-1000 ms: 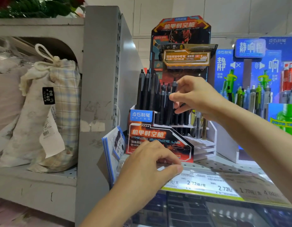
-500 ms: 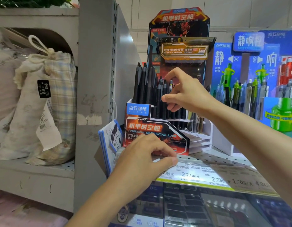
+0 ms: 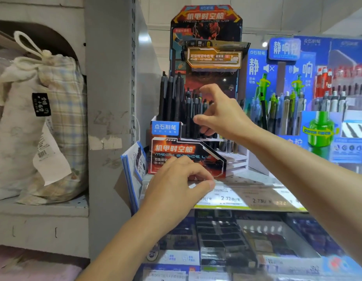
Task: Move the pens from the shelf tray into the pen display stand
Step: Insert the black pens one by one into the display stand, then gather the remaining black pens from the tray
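At the pen display stand (image 3: 188,157), our left hand (image 3: 176,183) steadies its base, pinching nothing; our right hand (image 3: 218,116) hovers loosely spread over the pens (image 3: 176,102).

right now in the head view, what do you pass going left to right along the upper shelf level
drawstring cloth bag → grey shelf upright → blue-edged notepad → black pens in the red pen display stand → right hand → blue pen display
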`<action>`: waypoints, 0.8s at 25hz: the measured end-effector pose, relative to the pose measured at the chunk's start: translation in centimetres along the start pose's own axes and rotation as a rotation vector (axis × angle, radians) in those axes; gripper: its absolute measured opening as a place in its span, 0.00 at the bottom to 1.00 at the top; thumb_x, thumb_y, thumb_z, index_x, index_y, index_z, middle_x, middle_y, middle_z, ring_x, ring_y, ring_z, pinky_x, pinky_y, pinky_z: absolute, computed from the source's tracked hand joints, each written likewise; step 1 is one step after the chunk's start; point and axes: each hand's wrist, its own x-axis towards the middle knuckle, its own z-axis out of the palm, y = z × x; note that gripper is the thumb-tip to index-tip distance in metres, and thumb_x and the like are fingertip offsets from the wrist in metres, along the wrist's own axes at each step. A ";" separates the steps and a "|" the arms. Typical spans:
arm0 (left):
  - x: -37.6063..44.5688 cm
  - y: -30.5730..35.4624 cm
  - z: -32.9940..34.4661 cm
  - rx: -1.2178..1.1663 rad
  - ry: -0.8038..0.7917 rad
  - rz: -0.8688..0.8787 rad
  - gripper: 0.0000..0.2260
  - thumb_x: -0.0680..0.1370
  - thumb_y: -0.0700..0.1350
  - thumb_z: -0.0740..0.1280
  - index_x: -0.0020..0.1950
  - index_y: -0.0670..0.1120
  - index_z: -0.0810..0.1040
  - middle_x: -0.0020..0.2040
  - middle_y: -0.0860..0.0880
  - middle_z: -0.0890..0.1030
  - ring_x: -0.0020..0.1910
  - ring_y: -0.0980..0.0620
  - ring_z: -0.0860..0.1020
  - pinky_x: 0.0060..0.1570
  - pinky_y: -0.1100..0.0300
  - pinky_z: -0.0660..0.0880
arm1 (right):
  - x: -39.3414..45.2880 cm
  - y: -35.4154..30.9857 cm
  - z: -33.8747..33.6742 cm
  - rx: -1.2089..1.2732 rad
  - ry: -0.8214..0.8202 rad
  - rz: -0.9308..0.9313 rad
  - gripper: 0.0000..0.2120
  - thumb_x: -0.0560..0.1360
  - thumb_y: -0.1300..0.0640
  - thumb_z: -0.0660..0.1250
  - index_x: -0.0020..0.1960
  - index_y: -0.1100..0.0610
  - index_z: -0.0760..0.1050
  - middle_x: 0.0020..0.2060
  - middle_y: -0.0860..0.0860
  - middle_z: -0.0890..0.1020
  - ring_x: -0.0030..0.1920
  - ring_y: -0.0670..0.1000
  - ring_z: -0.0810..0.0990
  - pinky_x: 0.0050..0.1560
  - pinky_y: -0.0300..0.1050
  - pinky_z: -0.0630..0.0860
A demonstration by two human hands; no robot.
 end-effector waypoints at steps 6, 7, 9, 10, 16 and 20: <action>0.6 1.0 1.1 -0.098 0.092 0.105 0.06 0.77 0.54 0.70 0.53 0.57 0.81 0.47 0.61 0.80 0.48 0.63 0.77 0.48 0.61 0.75 | -5.5 -0.5 -3.9 -0.028 0.191 -0.022 0.26 0.76 0.57 0.71 0.71 0.52 0.66 0.37 0.51 0.85 0.40 0.50 0.84 0.50 0.53 0.81; 0.7 1.9 1.7 -0.135 0.110 0.136 0.06 0.76 0.53 0.70 0.53 0.57 0.81 0.46 0.60 0.80 0.47 0.62 0.78 0.47 0.63 0.75 | -6.9 -0.5 -5.2 -0.050 0.214 -0.045 0.24 0.76 0.57 0.71 0.70 0.53 0.68 0.38 0.50 0.85 0.39 0.48 0.84 0.49 0.50 0.81; 1.1 4.5 3.7 -0.221 0.118 0.192 0.06 0.76 0.51 0.71 0.52 0.56 0.81 0.45 0.58 0.80 0.44 0.61 0.78 0.44 0.67 0.73 | -9.8 -0.5 -8.1 -0.109 0.248 -0.073 0.20 0.77 0.59 0.70 0.67 0.55 0.70 0.38 0.49 0.84 0.37 0.47 0.82 0.45 0.44 0.79; 1.4 6.1 4.8 -0.267 0.109 0.216 0.05 0.76 0.50 0.71 0.51 0.56 0.81 0.44 0.58 0.80 0.43 0.61 0.78 0.44 0.68 0.73 | -11.2 -0.4 -9.7 -0.142 0.264 -0.075 0.19 0.77 0.60 0.70 0.66 0.56 0.71 0.38 0.50 0.82 0.36 0.47 0.81 0.43 0.43 0.79; 3.2 19.1 14.7 -0.509 -0.065 0.361 0.04 0.76 0.50 0.71 0.50 0.54 0.81 0.42 0.57 0.81 0.40 0.61 0.79 0.45 0.64 0.75 | -20.1 3.3 -23.1 -0.418 0.407 0.016 0.17 0.76 0.63 0.69 0.64 0.60 0.73 0.41 0.52 0.82 0.38 0.49 0.80 0.43 0.44 0.78; 4.0 30.0 23.9 -0.576 -0.159 0.444 0.05 0.77 0.51 0.72 0.51 0.54 0.82 0.41 0.57 0.81 0.39 0.63 0.78 0.43 0.66 0.74 | -27.6 10.0 -34.2 -0.561 0.518 0.156 0.11 0.77 0.62 0.69 0.59 0.59 0.76 0.39 0.52 0.83 0.36 0.51 0.81 0.45 0.49 0.78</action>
